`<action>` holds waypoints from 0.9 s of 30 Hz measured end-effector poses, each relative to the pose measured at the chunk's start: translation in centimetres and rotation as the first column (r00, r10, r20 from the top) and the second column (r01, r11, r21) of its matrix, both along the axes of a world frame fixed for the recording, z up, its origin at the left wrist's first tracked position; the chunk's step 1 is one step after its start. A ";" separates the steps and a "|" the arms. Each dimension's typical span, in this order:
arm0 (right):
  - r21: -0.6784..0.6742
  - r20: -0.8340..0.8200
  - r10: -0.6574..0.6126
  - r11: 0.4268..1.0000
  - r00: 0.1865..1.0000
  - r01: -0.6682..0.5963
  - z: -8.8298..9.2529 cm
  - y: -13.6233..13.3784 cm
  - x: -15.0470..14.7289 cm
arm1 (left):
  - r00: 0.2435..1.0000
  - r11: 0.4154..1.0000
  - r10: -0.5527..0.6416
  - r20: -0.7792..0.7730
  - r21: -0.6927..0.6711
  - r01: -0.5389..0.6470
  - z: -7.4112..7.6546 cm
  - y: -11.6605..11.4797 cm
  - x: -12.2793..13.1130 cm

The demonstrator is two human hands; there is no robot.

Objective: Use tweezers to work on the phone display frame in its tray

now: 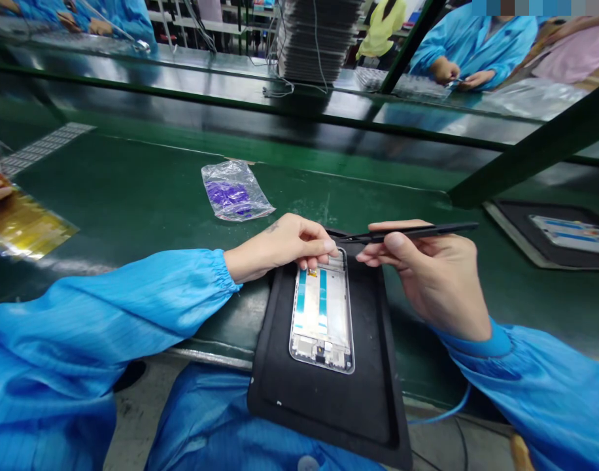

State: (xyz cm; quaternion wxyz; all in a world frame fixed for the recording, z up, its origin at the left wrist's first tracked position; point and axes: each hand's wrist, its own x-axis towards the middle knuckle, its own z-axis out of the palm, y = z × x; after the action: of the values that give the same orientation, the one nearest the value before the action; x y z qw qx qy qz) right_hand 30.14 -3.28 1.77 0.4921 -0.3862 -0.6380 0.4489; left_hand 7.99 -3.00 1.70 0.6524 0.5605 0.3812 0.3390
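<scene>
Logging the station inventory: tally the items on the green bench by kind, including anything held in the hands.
Black rectangular trays: 2
Silver phone frames with blue strips: 2
Slim black tweezers, in the right hand: 1
Clear plastic bag with purple contents: 1
Shiny gold sheet: 1
Total: 7

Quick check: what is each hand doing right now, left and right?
Left hand: fingers curled, tips on the top end of the phone frame; grip cannot be told.
Right hand: closed on black tweezers.
</scene>
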 end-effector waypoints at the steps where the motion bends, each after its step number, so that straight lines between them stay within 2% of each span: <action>1: -0.041 -0.011 -0.005 0.999 1.000 0.004 0.0 -0.1 -0.1 | 1.000 1.000 0.025 0.018 0.005 -0.025 -0.1 0.0 0.0; 3: -0.023 0.007 -0.023 0.999 1.000 0.024 -0.1 -0.2 -0.2 | 0.997 0.998 0.059 0.054 -0.016 -0.058 -0.1 0.0 0.1; 6: 0.145 0.104 -0.079 0.987 0.991 0.063 -0.3 -0.6 -0.2 | 0.994 0.994 0.086 0.074 -0.067 -0.081 0.0 -0.1 0.1; 10: 0.385 0.249 -0.148 0.922 0.957 0.043 -0.1 -1.0 -0.2 | 0.997 0.996 0.082 0.011 0.019 -0.083 0.1 -0.2 0.2; 13: 0.415 0.295 -0.125 0.910 0.947 -0.009 0.0 -1.1 -0.4 | 0.997 0.992 0.081 -0.007 0.093 -0.080 -0.2 -0.5 0.4; 15: 0.434 0.406 -0.126 0.898 0.905 -0.070 -0.2 -1.2 -0.5 | 0.996 0.990 0.091 0.004 0.105 -0.091 -0.4 -0.8 0.6; 17: 0.524 0.526 -0.179 0.838 0.832 -0.151 -0.5 -1.2 -0.6 | 0.994 0.990 0.102 0.022 0.098 -0.104 -0.6 -1.2 0.9; 19: 0.626 0.569 -0.251 0.750 0.783 -0.215 -0.9 -1.4 -0.7 | 0.993 0.990 0.111 0.034 0.088 -0.114 -0.5 -1.8 1.4; 23: 0.731 0.585 -0.366 0.625 0.723 -0.274 -1.3 -1.9 -0.9 | 0.986 0.983 0.168 -0.008 0.073 -0.167 -0.5 -3.4 2.4; 27: 0.798 0.567 -0.479 0.520 0.669 -0.305 -1.7 -1.9 -1.3 | 0.972 0.972 0.232 -0.044 0.053 -0.230 -1.5 -4.1 2.5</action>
State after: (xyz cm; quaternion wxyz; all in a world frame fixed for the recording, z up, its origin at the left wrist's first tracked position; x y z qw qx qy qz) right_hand 28.87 -5.15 0.10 0.3370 -0.2758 -0.8881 -0.1469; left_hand 10.45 -7.12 0.23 0.5853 0.5360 0.4516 0.4077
